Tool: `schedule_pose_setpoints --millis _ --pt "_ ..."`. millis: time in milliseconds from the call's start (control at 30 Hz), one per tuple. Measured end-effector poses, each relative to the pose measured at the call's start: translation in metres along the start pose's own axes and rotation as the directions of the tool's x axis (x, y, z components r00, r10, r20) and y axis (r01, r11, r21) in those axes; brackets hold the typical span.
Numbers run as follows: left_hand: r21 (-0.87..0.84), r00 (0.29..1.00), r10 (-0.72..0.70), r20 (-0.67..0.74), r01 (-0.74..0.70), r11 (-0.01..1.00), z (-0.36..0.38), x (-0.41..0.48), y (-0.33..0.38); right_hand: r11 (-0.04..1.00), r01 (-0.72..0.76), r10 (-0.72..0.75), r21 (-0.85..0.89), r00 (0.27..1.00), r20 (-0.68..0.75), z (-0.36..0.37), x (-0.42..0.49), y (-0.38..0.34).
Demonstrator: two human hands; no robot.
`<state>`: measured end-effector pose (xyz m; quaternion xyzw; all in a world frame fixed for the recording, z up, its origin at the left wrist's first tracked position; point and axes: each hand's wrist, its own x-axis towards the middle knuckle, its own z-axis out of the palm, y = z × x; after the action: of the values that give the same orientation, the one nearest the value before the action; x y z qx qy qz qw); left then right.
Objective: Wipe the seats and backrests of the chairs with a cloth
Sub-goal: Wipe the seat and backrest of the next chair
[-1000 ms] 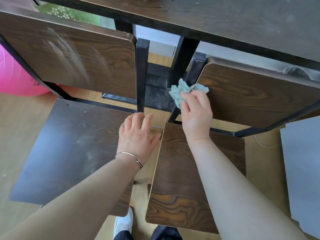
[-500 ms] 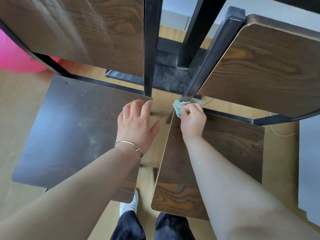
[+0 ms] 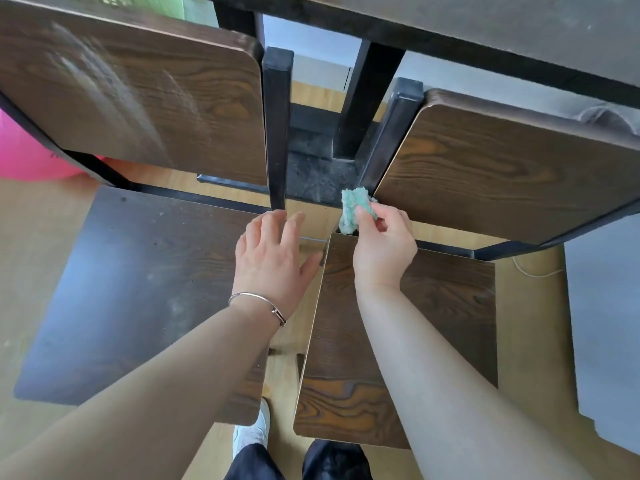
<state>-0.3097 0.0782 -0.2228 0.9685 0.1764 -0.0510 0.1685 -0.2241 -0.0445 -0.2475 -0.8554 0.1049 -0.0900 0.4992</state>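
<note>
**Head view: two chairs drawn up to a bench.** The left hand (image 3: 273,261) rests on the inner rear corner of the left seat (image 3: 138,289), its fingers (image 3: 258,225) straight and spread, holding nothing; it probably serves as a brace. The cloth (image 3: 355,209), a small crumpled green wad, sits at the lower inner corner of the right backrest (image 3: 502,174), by the foot of the black metal upright (image 3: 391,140) and just above the rear corner of the right seat (image 3: 433,323). The right hand (image 3: 384,251) pinches it between thumb and curled fingers.

Step in hand, as judged: wiping the inner edge of the right backrest. The next move likely calls for opening the wad flatter and drawing it with steady pressure across the broad face of the backrest or down onto the seat.

Surfaces: the left backrest (image 3: 138,98) bears pale streaks and the left seat is dull and speckled; the right chair's wood grain looks cleaner.

Room: a pink ball (image 3: 31,157) at far left, a light wood floor (image 3: 27,254), the dark bench (image 3: 485,26) above and a grey panel (image 3: 606,323) at far right.
</note>
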Motion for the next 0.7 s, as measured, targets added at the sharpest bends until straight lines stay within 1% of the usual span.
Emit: schedule_pose_setpoints --millis 100,167,233,300,367,400,467,533,600,700 --pt "-0.002 1.0 0.026 -0.014 -0.026 1.0 -0.002 -0.001 0.008 1.0 -0.011 0.012 0.028 0.999 -0.044 -0.005 0.003 -0.012" --pt "-0.002 0.999 0.038 -0.011 -0.038 0.999 -0.002 -0.002 0.012 0.997 0.062 -0.057 0.049 0.994 -0.098 -0.014 0.008 -0.027" --pt "0.011 0.999 0.044 -0.001 -0.044 0.999 0.0 -0.004 0.016 0.981 0.188 -0.177 0.056 0.972 -0.153 -0.027 0.019 -0.049" --pt "-0.002 0.998 0.055 0.002 -0.055 0.998 0.002 -0.007 0.019 0.934 0.353 -0.335 0.06 0.92 -0.204 -0.041 0.034 -0.069" --pt "-0.016 0.998 0.066 0.001 -0.066 0.998 0.004 -0.01 0.023 0.858 0.514 -0.498 0.008 0.834 -0.236 -0.053 0.049 -0.082" --pt "-0.017 0.998 0.068 0.003 -0.068 0.998 0.005 -0.011 0.024 0.814 0.58 -0.572 -0.041 0.787 -0.23 -0.057 0.056 -0.084" --pt "-0.011 0.998 0.069 0.009 -0.069 0.998 0.006 -0.013 0.027 0.709 0.689 -0.705 -0.149 0.691 -0.157 -0.059 0.064 -0.078" --pt "-0.009 0.997 0.07 0.014 -0.07 0.997 0.007 -0.014 0.03 0.612 0.753 -0.78 -0.24 0.625 -0.026 -0.057 0.067 -0.06" --pt "-0.011 0.997 0.072 0.012 -0.072 0.997 0.007 -0.013 0.032 0.568 0.768 -0.783 -0.296 0.615 0.094 -0.054 0.064 -0.035" --pt "-0.007 0.998 0.069 0.012 -0.069 0.998 0.005 -0.009 0.036 0.541 0.769 -0.723 -0.339 0.632 0.28 -0.053 0.055 0.0"
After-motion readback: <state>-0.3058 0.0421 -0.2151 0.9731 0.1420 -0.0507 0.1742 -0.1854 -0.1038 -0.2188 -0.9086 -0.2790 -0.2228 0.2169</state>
